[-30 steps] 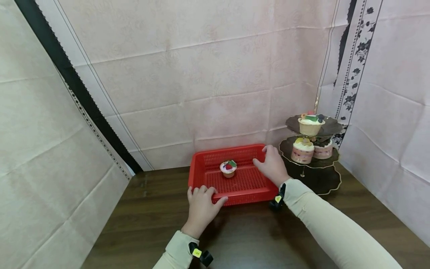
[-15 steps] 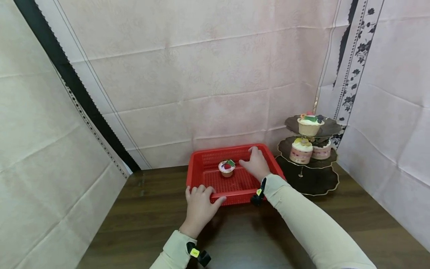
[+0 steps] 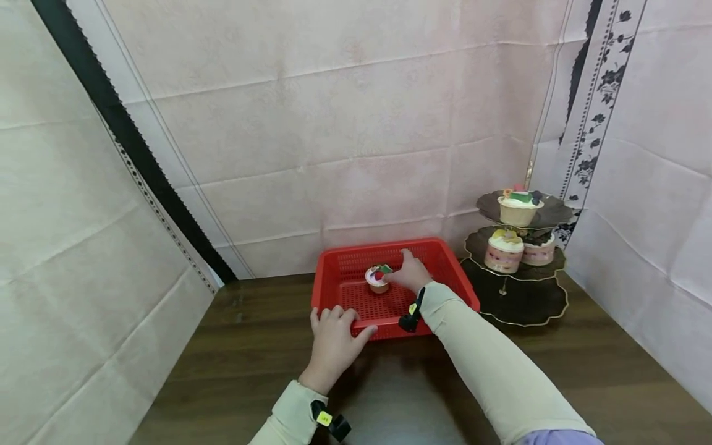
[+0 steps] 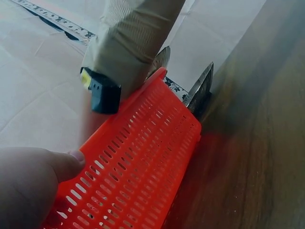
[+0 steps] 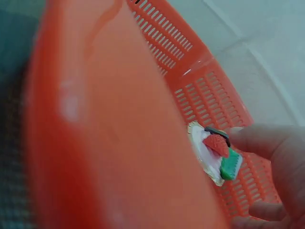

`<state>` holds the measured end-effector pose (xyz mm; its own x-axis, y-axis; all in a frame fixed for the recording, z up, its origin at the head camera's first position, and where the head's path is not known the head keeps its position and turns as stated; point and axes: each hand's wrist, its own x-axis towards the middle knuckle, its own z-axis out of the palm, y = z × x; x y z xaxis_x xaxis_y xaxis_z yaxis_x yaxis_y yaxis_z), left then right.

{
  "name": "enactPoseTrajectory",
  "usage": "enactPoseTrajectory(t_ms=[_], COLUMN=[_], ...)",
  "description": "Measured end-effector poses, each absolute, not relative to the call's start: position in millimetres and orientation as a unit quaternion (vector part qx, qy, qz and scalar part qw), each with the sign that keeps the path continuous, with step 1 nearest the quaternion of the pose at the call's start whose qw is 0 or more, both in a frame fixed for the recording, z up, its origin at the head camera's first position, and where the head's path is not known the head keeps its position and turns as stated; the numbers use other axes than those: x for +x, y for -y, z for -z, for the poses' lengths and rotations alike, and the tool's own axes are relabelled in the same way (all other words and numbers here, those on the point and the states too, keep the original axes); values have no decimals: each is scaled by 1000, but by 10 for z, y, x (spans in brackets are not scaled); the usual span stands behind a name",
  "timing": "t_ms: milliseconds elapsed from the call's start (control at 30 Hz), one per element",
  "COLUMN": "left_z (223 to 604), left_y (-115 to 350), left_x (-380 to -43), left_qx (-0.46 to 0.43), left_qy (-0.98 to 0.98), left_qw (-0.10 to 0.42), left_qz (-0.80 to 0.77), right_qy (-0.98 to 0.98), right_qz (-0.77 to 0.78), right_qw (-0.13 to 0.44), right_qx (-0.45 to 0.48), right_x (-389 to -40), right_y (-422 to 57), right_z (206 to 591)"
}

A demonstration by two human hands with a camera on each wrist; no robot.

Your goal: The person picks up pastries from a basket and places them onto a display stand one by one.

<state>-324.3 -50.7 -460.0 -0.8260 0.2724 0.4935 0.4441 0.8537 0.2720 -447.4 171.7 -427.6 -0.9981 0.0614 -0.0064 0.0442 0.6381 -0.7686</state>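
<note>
A red plastic basket point(image 3: 445, 267) with slotted walls sits on the table. Inside it stands a small cupcake point(image 3: 377, 285) with white cream, a red strawberry piece and a green block on top. My left hand point(image 3: 334, 343) grips the basket's front rim near its left corner; in the left wrist view the thumb point(image 4: 69, 164) lies at the rim. My right hand point(image 3: 410, 274) reaches over the basket, just right of the cupcake, fingers spread. In the right wrist view one fingertip is close to the cupcake's topping point(image 5: 217, 144); whether it touches I cannot tell.
A dark tiered stand point(image 3: 523, 303) with scalloped gold edges stands right of the basket. Its top tier bears a cupcake point(image 3: 518, 211); the middle tier bears two pink layered cakes point(image 3: 504, 252). Pale cloth walls point(image 3: 384, 142) enclose the wooden table point(image 3: 267, 346).
My right hand has moved left, from the basket's right side to beside the cupcake. The left hand has kept its place on the rim.
</note>
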Motion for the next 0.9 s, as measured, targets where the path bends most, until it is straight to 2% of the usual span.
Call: enactPoseTrajectory(t_ms=[300, 467, 900], left_z=[4617, 4627, 4629], left_y=[492, 493, 499], left_x=[-3262, -3239, -3257], left_qx=[-196, -189, -195], left_qy=[934, 937, 935], left_qw=[233, 221, 230], left_qz=[188, 193, 188], right_qy=[889, 891, 898], right_qz=[-455, -446, -418], right_qw=[-52, -80, -132], right_qx=[1, 6, 39], right_x=[-4652, -4744, -4872], right_y=[-1627, -1604, -1549], right_z=[4305, 4364, 4371])
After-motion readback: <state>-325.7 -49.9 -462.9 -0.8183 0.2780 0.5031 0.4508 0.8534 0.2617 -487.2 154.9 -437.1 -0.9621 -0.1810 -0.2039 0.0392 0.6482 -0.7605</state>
